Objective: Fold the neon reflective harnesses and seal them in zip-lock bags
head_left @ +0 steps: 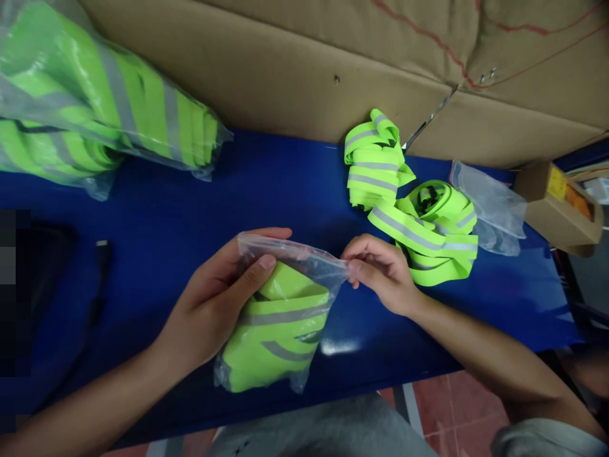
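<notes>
Between my hands is a clear zip-lock bag [318, 270] with a folded neon-yellow reflective strap [280, 324] inside. My left hand [223, 292] grips the bag's left side, thumb in front and fingers behind. My right hand [380, 270] pinches the top right corner, at the end of the zip seam. Beyond my right hand lie loose neon-yellow reflective straps with grey stripes: a folded stack [373, 168] and a coiled bundle [438, 222] with black buckles.
Large clear bags packed with neon straps [143, 108] lie at the back left. Empty plastic bags [495, 203] and a small cardboard box [556, 203] are at the right. A black cable [98, 292] crosses the blue table [190, 216]. A cardboard wall [285, 70] stands behind.
</notes>
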Available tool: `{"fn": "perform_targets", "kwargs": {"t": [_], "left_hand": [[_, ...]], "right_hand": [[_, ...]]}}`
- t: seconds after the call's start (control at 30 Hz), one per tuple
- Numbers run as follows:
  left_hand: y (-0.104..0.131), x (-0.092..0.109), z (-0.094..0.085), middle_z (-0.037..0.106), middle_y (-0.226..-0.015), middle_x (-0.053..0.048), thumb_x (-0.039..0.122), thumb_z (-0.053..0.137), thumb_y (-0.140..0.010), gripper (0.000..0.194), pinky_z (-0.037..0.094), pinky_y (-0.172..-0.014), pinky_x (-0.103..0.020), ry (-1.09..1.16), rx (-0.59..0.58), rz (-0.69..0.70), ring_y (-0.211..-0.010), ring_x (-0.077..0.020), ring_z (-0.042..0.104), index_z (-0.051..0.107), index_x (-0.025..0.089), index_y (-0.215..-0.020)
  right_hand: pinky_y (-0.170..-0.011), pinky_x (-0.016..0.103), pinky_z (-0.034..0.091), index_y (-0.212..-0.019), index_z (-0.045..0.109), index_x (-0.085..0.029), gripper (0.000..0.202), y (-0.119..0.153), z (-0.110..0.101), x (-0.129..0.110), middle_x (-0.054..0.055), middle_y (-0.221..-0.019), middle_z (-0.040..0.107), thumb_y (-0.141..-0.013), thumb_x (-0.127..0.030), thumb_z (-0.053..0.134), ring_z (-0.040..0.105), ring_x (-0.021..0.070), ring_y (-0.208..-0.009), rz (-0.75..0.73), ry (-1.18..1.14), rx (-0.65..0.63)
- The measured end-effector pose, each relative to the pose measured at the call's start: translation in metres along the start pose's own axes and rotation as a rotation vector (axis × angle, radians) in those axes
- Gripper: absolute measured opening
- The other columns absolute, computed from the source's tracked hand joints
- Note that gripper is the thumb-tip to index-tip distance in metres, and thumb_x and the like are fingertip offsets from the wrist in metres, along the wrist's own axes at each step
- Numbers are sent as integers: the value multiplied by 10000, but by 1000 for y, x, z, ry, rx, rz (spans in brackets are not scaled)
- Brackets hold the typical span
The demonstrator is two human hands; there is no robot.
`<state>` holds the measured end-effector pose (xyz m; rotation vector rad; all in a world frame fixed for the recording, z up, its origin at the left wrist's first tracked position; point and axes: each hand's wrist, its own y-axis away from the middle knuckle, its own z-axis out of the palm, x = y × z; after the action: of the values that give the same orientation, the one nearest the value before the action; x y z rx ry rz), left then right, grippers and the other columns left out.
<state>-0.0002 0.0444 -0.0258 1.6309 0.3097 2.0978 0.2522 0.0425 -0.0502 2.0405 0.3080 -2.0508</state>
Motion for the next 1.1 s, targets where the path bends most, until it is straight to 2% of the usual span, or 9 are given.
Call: {"fn": "perform_targets", "kwargs": {"t": [0.13,0.33,0.5,0.7,0.93,1.1], "left_hand": [[-1,1,-1,814,-932,39,400,850,-872,300,602,-658,-141,16,-4,-13,-760,-125,734,797,350,-1163],[1,-1,-2,807,-928,44,397,816,-906,269,565,-646,-132,-69,-11,39,-728,-106,689,796,370,-1173],[2,-5,0,797,-935,-10,433,813,-894,315,576,-628,-181,-117,-21,28,-758,-159,714,793,346,-1196],[4,-7,0,796,-940,-10,461,796,-902,328,547,-633,-187,-186,-3,47,-738,-153,683,784,353,-1211],[6,-6,6,787,-943,-30,464,788,-900,358,521,-619,-218,-245,4,70,-715,-174,650,780,308,-1222],[9,-6,9,775,-921,-21,467,774,-908,332,514,-607,-219,-273,7,71,-715,-181,638,784,328,-1210]], "right_hand": [[-537,212,481,-905,667,-195,218,-1,-4,-2,-24,-711,627,-998,-389,701,575,83,-571,98,-11,-19],[-567,222,450,-900,647,-201,148,0,0,-2,-14,-756,624,-972,-305,723,557,91,-634,-41,145,-64],[-604,263,445,-856,596,-216,163,1,0,-1,8,-786,600,-974,-289,681,555,131,-704,-72,209,-86],[-580,251,421,-866,566,-222,125,-1,2,-5,-11,-767,571,-942,-241,664,518,116,-661,-60,228,-65],[-573,248,404,-844,527,-225,134,-1,2,-5,-18,-754,534,-924,-226,635,483,112,-650,-54,231,-75],[-531,230,359,-814,509,-223,148,0,3,-6,-40,-708,497,-904,-206,626,430,90,-594,-42,238,-83]]}}
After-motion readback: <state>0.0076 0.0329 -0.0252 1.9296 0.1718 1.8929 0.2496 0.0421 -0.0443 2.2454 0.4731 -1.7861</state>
